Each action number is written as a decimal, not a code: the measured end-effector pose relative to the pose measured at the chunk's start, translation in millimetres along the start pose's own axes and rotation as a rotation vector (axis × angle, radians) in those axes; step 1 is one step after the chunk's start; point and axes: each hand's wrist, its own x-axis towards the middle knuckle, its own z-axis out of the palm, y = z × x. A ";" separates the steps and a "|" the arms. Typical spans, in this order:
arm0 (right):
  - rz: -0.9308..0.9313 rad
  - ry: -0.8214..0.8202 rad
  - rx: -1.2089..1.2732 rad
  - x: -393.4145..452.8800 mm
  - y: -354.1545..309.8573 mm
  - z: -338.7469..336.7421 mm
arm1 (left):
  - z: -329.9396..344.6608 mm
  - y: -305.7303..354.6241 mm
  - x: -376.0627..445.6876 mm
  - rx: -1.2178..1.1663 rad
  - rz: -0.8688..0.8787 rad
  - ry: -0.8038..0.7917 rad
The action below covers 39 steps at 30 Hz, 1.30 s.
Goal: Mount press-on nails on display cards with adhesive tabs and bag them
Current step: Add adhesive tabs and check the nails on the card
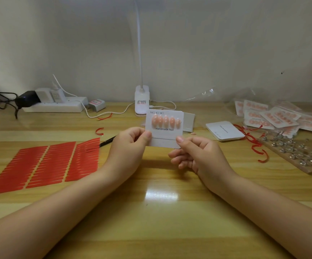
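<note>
A white display card (167, 134) printed "Handmade Nail" is held upright above the table, with a row of several pink press-on nails (166, 120) stuck across its upper half. My left hand (131, 146) pinches the card's left edge with the thumb on its front. My right hand (196, 152) pinches the lower right corner. Below the printed words a clear strip crosses the card. A red sheet of adhesive tabs (45, 163) lies flat at the left. A stack of blank cards (224, 130) rests at the right.
Bagged finished cards (280, 116) pile up at the far right beside a wooden board of metal nail stands (293, 152). Peeled red backing strips (254, 144) lie near it. A clip lamp (141, 101), a power strip (56, 105) and black tweezers (107, 142) sit behind.
</note>
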 end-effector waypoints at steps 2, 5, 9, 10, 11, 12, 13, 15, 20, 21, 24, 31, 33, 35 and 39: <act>-0.002 0.018 -0.017 1.0 1.5 0.3 | 0.0 -0.1 -0.3 -0.028 0.013 -0.012; 0.001 0.026 -0.039 2.0 3.5 0.5 | 1.0 -0.9 -0.5 -0.052 -0.001 -0.023; -0.004 0.013 -0.058 2.2 3.8 1.0 | 0.0 -4.1 2.9 -0.079 -0.053 -0.026; -0.006 0.004 -0.058 2.2 3.6 1.1 | -1.1 -4.8 4.0 -0.070 -0.062 -0.032; -0.010 -0.003 -0.057 1.9 3.6 1.2 | -2.5 -5.2 5.5 -0.054 -0.067 -0.043; -0.013 -0.008 -0.057 1.6 3.5 1.2 | -4.5 -5.3 7.8 -0.039 -0.068 -0.055; -0.017 -0.011 -0.060 1.1 3.7 1.0 | -7.3 -5.5 10.8 -0.035 -0.070 -0.062; -0.024 -0.010 -0.064 0.5 4.1 0.8 | -16.0 -6.3 19.9 -0.042 -0.078 -0.033; -0.002 0.018 -0.025 2.5 4.2 -0.9 | -49.9 -17.4 51.4 -0.081 -0.130 0.188; -0.002 0.019 -0.027 2.9 4.4 -0.9 | -57.2 -22.4 58.2 -0.095 -0.148 0.243; -0.004 0.015 -0.035 3.6 5.2 -0.4 | -78.6 -40.5 73.7 -0.098 -0.191 0.285; 0.009 -0.001 -0.044 4.1 7.2 -1.7 | -94.8 -67.7 85.3 0.082 -0.192 0.130; 0.011 -0.001 -0.046 4.4 7.7 -2.0 | -95.2 -70.9 82.0 0.326 -0.078 0.137; 0.011 -0.004 -0.046 4.7 8.0 -2.1 | -95.1 -74.7 77.7 0.482 0.024 0.155; 0.010 -0.009 -0.049 5.1 8.4 -2.1 | -94.7 -74.1 72.0 0.703 0.201 0.242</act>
